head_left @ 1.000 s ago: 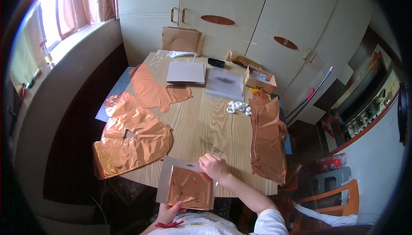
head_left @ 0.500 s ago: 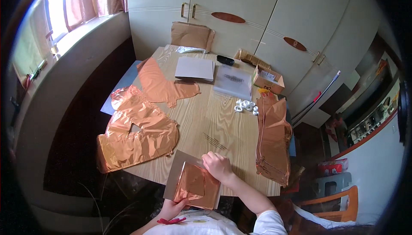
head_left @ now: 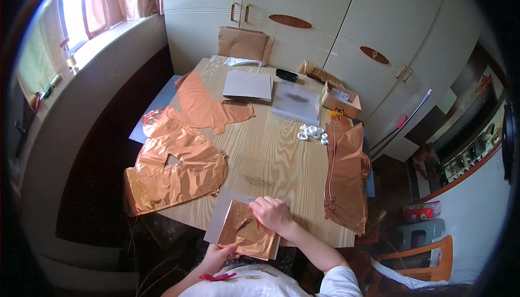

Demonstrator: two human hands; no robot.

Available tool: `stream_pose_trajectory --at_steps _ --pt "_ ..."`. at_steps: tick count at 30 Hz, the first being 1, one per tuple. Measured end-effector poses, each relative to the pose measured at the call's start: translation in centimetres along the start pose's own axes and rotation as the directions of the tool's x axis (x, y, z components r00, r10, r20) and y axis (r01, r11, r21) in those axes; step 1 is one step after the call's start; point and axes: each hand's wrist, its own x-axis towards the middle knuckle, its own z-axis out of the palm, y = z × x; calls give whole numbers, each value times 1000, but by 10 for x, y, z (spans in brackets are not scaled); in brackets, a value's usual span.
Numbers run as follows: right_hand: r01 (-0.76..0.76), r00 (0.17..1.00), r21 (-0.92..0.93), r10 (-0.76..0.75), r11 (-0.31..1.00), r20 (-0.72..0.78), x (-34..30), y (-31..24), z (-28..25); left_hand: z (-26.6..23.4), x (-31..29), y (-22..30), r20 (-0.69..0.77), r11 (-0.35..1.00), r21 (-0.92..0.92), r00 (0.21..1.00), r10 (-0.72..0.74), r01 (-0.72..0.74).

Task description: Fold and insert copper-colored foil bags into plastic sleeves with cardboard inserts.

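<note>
A folded copper-coloured foil balloon (head_left: 246, 232) lies on a grey card (head_left: 221, 218) at the table's near edge. My left hand (head_left: 219, 254) pinches its lower left corner, thumb on top. My right hand (head_left: 272, 213) is closed at the upper right edge of the foil; its fingertips are partly hidden, and it seems to grip the edge there. Just beyond the card, dark printed marks show on what looks like a clear plastic bag (head_left: 257, 180) flat on the wood.
Flat copper foil balloons (head_left: 187, 180) cover the table's left side. Along the right edge lies a copper foil stack (head_left: 346, 172). White ribbon rolls (head_left: 311, 131), clear bags (head_left: 295, 102), grey cards (head_left: 248, 85), a black object (head_left: 286, 75) and a small box (head_left: 341, 100) sit farther back.
The foil and card have shifted slightly away from me and flattened. My right hand has moved a little left and nearer. The printed marks beyond the card have moved left and turned.
</note>
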Motion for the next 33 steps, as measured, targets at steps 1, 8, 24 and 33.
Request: stream_pose_trajectory --at_steps 1,8,24,33 --pt "17 1000 -6 -17 1000 -17 0 -3 -2 1 0 0 -3 1000 -16 1000 20 -20" --pt "57 998 -104 -58 993 -11 -8 -17 -6 14 -4 5 -19 998 -28 998 56 -56" --pt "17 999 -20 -16 1000 38 -31 -42 -9 21 -15 -10 11 995 -99 1000 20 -19" --pt "35 998 9 -36 999 46 -26 -59 -17 33 -5 -8 -125 974 -173 984 126 -146"
